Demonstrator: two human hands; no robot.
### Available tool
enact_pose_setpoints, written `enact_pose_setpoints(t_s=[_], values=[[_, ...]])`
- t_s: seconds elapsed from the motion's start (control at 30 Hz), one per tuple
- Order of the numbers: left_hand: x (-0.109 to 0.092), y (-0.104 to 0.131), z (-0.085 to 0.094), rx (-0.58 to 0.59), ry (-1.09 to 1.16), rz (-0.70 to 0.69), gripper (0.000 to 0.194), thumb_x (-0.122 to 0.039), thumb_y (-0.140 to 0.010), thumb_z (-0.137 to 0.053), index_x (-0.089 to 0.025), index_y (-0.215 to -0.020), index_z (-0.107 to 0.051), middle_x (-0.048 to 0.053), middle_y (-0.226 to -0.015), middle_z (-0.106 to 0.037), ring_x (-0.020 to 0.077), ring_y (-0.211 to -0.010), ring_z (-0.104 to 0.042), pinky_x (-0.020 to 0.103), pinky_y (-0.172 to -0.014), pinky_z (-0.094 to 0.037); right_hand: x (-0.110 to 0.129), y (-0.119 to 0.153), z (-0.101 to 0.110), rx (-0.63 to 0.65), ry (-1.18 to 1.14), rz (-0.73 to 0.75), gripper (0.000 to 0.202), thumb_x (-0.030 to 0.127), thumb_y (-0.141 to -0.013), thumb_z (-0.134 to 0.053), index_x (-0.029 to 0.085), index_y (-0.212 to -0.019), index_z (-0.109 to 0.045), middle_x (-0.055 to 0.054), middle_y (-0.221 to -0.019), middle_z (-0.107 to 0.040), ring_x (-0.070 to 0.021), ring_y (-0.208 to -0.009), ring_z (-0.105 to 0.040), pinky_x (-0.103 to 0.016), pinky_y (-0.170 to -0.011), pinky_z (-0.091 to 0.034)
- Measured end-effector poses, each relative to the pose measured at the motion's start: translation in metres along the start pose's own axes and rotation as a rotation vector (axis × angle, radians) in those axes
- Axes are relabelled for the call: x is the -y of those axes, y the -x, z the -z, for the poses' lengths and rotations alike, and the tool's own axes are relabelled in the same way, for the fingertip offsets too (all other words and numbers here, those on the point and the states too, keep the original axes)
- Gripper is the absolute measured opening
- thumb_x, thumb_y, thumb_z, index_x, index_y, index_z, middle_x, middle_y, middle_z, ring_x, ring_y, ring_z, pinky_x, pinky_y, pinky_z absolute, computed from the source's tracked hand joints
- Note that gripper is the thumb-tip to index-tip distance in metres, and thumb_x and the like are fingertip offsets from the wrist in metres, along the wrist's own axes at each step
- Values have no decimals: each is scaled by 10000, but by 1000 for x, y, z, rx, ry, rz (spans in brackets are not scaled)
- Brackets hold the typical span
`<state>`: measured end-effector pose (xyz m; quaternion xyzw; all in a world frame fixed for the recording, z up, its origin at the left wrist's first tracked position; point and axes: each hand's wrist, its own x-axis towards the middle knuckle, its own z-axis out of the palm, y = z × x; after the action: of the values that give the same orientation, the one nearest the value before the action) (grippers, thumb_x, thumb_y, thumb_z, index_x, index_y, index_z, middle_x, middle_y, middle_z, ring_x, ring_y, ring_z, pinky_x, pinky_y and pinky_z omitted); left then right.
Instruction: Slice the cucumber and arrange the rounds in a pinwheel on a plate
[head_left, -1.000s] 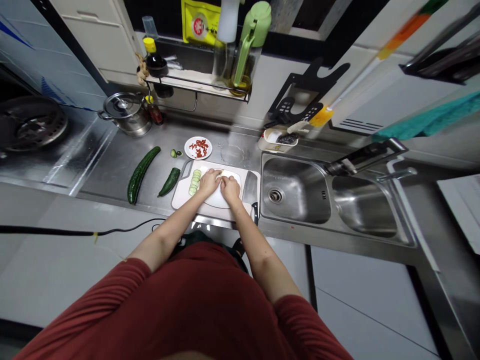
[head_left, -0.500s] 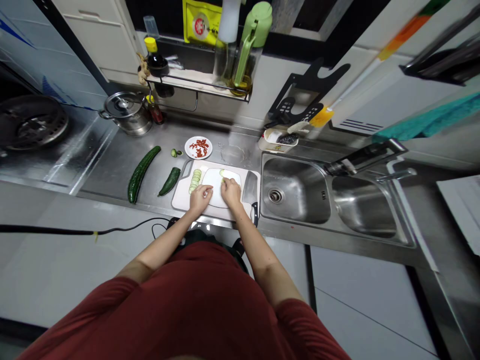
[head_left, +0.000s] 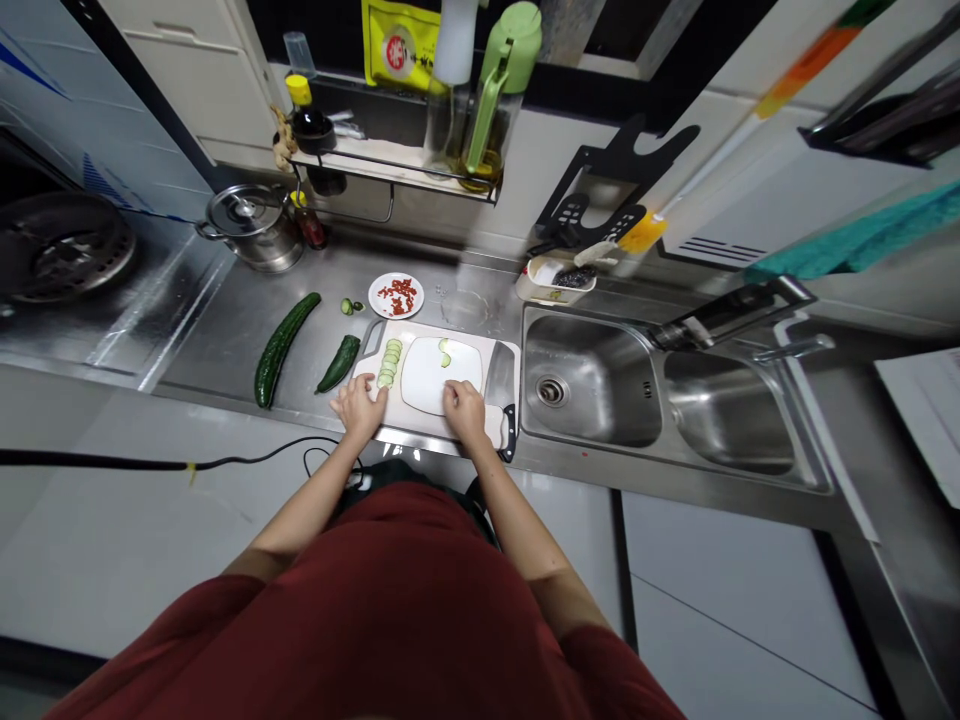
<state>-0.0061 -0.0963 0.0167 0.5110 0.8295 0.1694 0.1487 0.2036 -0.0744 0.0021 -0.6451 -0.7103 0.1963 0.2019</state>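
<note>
Pale green cucumber slices with darker rims (head_left: 389,363) lie overlapped in a neat row on the left part of a whitish rectangular cutting board with a grey handle (head_left: 401,424). Beside them on that board sits a white plate with rounded corners (head_left: 424,385), and two thin, pale green pieces (head_left: 445,353) lie near its far edge. The left hand (head_left: 360,407) is at the board's near left corner, its fingers spread apart and its thumb just beside the near end of the row; whether it touches the last slice cannot be told. The right hand (head_left: 465,411) is over the plate's near right part, fingers curled together; whether anything is between them cannot be told. Right of the plate, a broad-bladed knife with a black handle (head_left: 500,374) lies on the board, its handle toward the person. Left of the board, a short dark green cucumber piece (head_left: 339,363) and a long, curved dark green cucumber (head_left: 286,350) rest on the stainless-steel tabletop (head_left: 214,350). Beyond the board stands a round white dish of chopped red bits (head_left: 375,297).
</note>
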Motion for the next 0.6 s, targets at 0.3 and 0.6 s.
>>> enact_pose_setpoints(t_s=[0.3, 0.6], values=[[2, -3, -6, 30, -22, 39, 331, -462, -852, -518, -241, -1092, -568, 86, -1052, -595, 294, -1074, -490, 454, -922, -301, 0, 4, 1, -12, -22, -2, 336, 279, -951, -398, 177, -1119, -671, -65, -979, -652, -175, -874, -584, -269, -833, -410], [6, -3, -14, 29, -33, 18, 294, -425, -876, -489, -240, -1090, -571, 102, -1099, -587, 300, -1102, -476, 460, -930, -296, -2, 5, -2, -22, -58, 17, 342, 290, -949, -404, 167, -1121, -673, -70, -966, -644, -179, -860, -579, -259, -822, -422]])
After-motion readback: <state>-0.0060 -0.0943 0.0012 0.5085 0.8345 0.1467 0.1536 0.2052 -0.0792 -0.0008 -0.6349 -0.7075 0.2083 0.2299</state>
